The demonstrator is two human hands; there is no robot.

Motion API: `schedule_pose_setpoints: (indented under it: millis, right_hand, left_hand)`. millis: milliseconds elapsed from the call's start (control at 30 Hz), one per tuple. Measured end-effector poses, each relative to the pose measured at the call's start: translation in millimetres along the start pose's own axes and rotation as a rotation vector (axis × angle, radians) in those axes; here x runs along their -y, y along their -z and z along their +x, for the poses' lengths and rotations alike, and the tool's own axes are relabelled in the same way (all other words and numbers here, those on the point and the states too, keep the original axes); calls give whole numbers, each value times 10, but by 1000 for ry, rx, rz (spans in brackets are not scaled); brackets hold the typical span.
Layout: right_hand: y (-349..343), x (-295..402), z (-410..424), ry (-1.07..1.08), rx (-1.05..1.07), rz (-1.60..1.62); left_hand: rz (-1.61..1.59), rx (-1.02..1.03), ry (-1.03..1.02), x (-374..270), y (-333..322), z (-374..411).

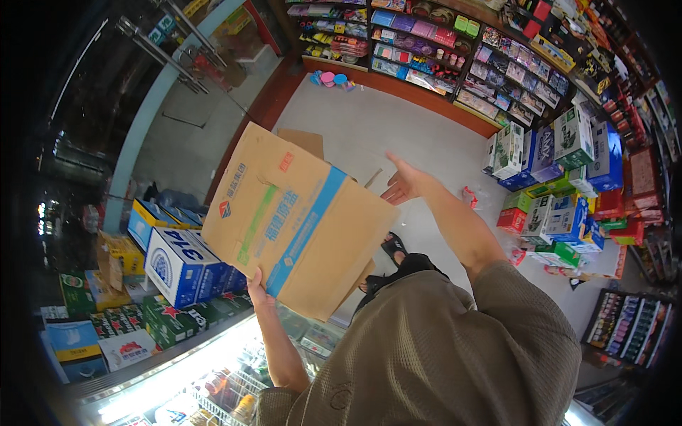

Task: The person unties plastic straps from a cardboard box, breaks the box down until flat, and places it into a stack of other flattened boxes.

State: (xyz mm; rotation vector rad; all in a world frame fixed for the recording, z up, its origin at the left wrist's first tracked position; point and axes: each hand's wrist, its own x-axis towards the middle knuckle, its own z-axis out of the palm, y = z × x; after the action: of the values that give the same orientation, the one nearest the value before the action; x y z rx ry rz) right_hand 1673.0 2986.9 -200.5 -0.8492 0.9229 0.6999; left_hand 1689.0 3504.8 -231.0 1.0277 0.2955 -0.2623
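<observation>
A large flattened cardboard box (303, 229), printed with a blue band and coloured writing, is held up before me. My left hand (261, 292) grips its lower left edge, the thumb on the printed face and the fingers hidden behind. To the right of the cardboard, my right hand (403, 182) is raised with its fingers spread, holding nothing. Behind the held sheet, another brown cardboard piece (302, 142) shows past its upper edge.
Stacked drink cartons (184, 266) stand on a lit display cooler (176, 381) at left. More cartons (559, 213) are piled on the right. Stocked shelves (415, 48) line the far wall, with colourful round items (327, 79) on the floor below. A glass door (181, 117) is at upper left.
</observation>
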Motion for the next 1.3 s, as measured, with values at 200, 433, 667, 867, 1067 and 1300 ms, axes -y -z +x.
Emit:
schedule_pose_setpoints:
  millis: [200, 433, 667, 867, 1067, 1300]
  right_hand:
    - [-192, -364, 638, 271, 384, 212]
    - [-230, -886, 655, 470, 409, 622]
    - [-71, -1107, 727, 494, 411, 628]
    - [366, -1503, 1094, 236, 483, 479]
    - [447, -1796, 956, 9, 377, -134]
    - [-165, -485, -270, 1640, -738, -676]
  left_hand:
    - [6, 177, -149, -398, -56, -103]
    - [-3, 51, -229, -425, -125, -169]
    - [18, -16, -220, -318, -272, -145]
    - [332, 32, -353, -756, -526, -215]
    - [499, 182, -405, -1185, -920, -592]
    - [725, 200, -502, -1868, -1067, -932]
